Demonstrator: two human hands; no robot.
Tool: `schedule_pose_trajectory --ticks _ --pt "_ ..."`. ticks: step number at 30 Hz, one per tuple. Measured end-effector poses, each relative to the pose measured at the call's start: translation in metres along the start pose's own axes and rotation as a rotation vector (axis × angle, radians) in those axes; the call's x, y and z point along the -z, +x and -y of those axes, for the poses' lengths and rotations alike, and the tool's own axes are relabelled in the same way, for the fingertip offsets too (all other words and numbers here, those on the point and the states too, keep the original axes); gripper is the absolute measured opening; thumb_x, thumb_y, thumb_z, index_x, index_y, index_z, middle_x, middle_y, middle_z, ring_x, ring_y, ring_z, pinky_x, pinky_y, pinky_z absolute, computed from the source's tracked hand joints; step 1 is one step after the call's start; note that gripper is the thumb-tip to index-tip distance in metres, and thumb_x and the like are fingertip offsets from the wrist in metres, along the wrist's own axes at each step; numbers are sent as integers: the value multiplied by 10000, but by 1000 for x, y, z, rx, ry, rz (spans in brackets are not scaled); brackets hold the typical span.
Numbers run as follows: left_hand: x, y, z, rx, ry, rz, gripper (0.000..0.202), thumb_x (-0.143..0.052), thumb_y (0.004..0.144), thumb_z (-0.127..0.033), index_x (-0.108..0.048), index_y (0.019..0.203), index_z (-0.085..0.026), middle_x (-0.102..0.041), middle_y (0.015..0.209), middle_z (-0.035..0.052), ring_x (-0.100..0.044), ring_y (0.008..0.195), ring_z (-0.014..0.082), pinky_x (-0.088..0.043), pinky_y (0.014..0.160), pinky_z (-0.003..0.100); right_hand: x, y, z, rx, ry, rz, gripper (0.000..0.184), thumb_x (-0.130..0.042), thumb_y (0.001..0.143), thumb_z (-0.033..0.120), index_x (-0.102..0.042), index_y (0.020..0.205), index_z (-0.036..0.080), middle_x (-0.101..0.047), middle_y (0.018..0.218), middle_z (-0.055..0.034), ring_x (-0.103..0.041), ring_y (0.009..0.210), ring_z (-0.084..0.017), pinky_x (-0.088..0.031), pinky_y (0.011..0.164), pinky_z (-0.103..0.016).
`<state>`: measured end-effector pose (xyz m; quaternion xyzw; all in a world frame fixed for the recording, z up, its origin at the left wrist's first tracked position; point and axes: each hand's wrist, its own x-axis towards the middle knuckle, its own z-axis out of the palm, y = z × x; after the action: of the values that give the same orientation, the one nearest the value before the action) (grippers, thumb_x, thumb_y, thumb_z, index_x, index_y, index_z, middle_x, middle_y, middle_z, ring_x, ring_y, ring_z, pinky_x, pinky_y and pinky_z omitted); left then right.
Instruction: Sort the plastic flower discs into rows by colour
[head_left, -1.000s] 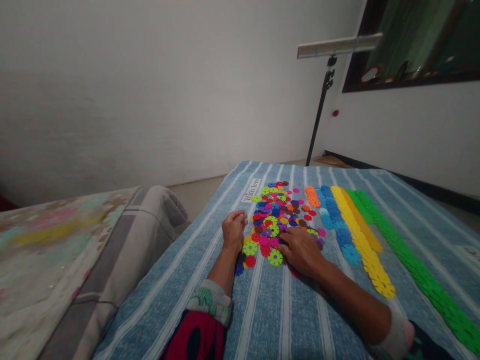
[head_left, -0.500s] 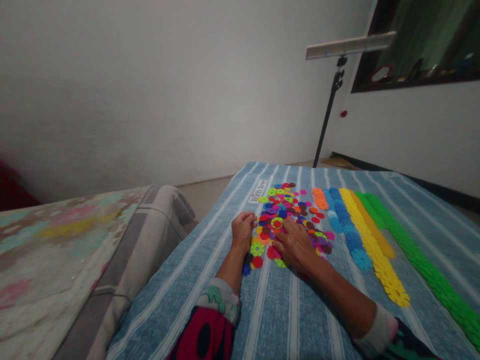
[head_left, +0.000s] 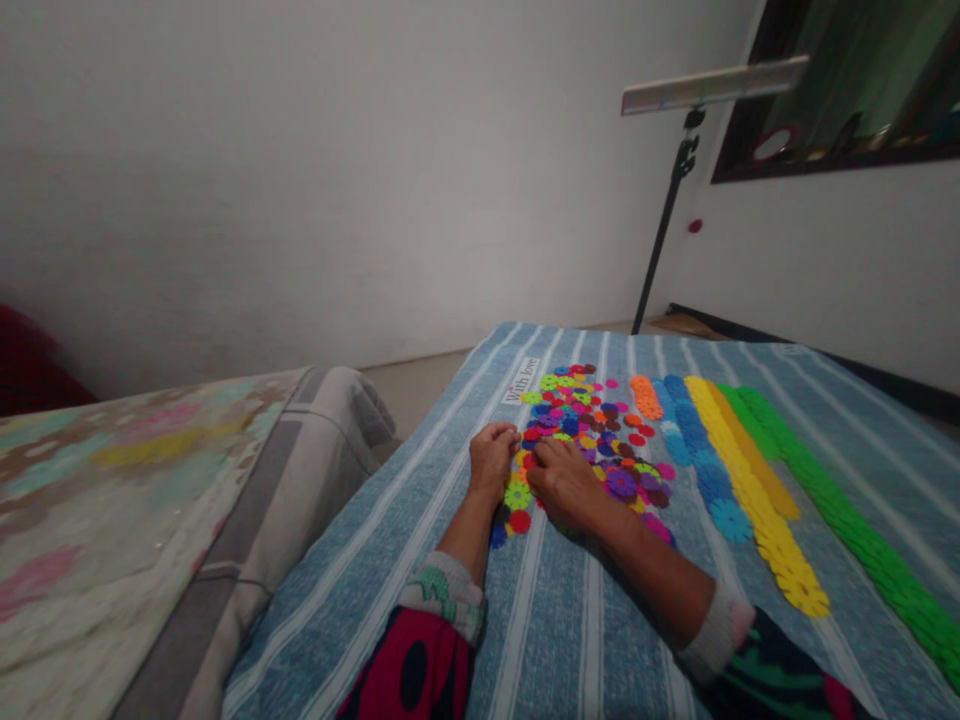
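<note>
Mixed discs: a loose, many-coloured pile (head_left: pixel 574 420) on the blue striped cloth (head_left: pixel 390 570), ahead of and between the hands and out past the right one.
Left hand (head_left: pixel 492 462): at the pile's left edge, fingers curled in toward the thumb; cannot tell whether they pinch a disc.
Right hand (head_left: pixel 566 482): over the pile's near part, fingers bent down among discs; grip hidden.
Close by: lime disc (head_left: pixel 517 494) and red disc (head_left: pixel 519 521) between the wrists; purple disc (head_left: pixel 621 484) right of the right hand.
Sorted rows, left to right: orange (head_left: pixel 646 398), blues (head_left: pixel 705 465), yellow (head_left: pixel 750 500), darker yellow (head_left: pixel 759 458), green (head_left: pixel 840 530); discs overlapping.
Lettering: "With love" print (head_left: pixel 522 380), beside the pile's far left.
</note>
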<state>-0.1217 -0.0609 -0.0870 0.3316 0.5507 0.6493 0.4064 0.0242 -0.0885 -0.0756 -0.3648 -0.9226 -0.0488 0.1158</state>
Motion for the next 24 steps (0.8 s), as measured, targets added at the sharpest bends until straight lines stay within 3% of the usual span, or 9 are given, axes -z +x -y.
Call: schedule_pose_trajectory --ticks 7,12,16,19,24 --pt "1 3 -3 -19 35 19 211 -693 540 -290 -686 697 -149 -693 689 28 -633 666 152 -495 656 266 1 9 5 64 -24 -1 314 -409 957 128 -709 1050 129 -649 1121 -158 -478 1202 -311 -392 969 -464" --pt "3 8 -1 -39 73 26 214 -701 548 -298 -713 706 -154 -701 680 24 -621 640 150 -489 649 263 7 3 2 72 -39 -16 340 -376 1000 171 -698 1068 256 -663 1100 -64 -521 1117 -245 -379 996 -385" --pt "4 9 -1 -44 88 27 215 -710 546 -296 -723 708 -155 -707 681 26 -620 638 149 -487 651 259 14 0 -7 -3 17 -58 344 -354 1024 229 -689 1089 275 -656 1121 -57 -533 1100 -232 -401 967 -339" --pt "4 9 -2 -23 110 11 227 -708 540 -299 -729 719 -161 -701 665 17 -611 624 150 -482 641 264 21 -1 -34 -152 70 -103 324 -367 1024 238 -689 1030 265 -653 1155 -47 -542 1089 -212 -416 960 -309" --pt "3 8 -5 -16 146 0 200 -694 530 -287 -722 690 -171 -690 646 4 -587 604 144 -467 616 258 34 -14 -124 -449 -7 -96 354 -353 1009 172 -693 908 168 -656 1040 -131 -562 1020 -229 -417 916 -339"
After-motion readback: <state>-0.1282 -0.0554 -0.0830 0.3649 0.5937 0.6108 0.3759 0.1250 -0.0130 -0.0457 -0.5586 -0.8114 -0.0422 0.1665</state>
